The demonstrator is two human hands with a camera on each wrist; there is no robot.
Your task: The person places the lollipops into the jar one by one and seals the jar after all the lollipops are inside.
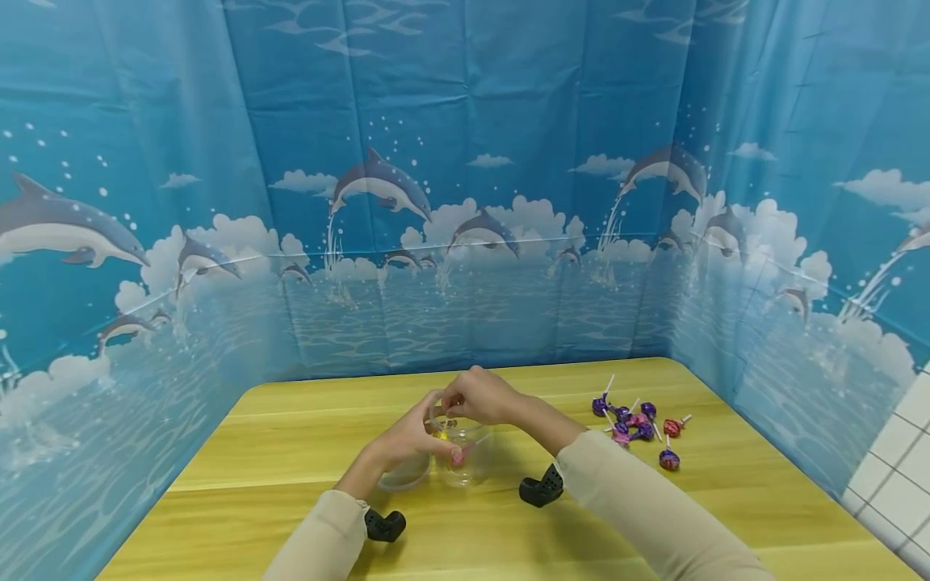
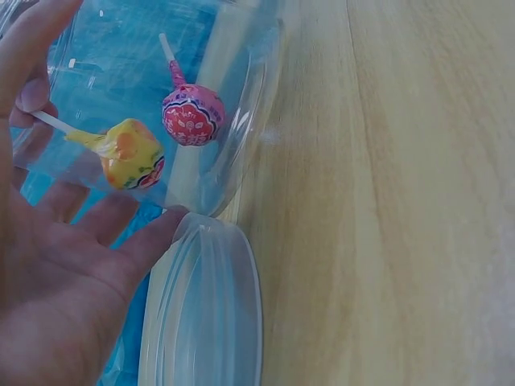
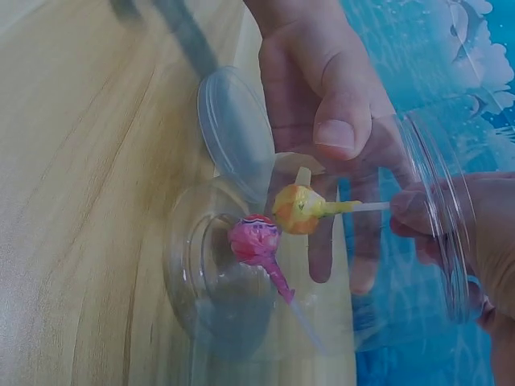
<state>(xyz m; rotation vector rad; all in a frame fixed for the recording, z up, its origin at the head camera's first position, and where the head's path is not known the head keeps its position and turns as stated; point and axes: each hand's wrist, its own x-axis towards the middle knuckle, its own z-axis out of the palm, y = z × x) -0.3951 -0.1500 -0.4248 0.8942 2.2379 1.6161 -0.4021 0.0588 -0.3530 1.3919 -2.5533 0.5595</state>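
Note:
A clear plastic jar [image 1: 465, 478] stands on the table with its mouth up. My left hand [image 1: 408, 440] holds it from the left, thumb near the front and fingers spread along its far side. My right hand [image 1: 483, 397] reaches over the rim and pinches the white stick of a yellow lollipop [image 3: 298, 209], whose wrapped head hangs inside the jar. Lower in the jar sits a pink lollipop [image 3: 255, 240], its stick leaning against the wall. Next to the jar, under my left hand, is a translucent round lid [image 2: 211, 310].
Several wrapped lollipops [image 1: 639, 432], mostly purple with some pink and red, lie in a loose group on the right of the wood-grain table [image 1: 291, 460]. A blue dolphin-print curtain [image 1: 465, 315] rises behind the table and along its sides.

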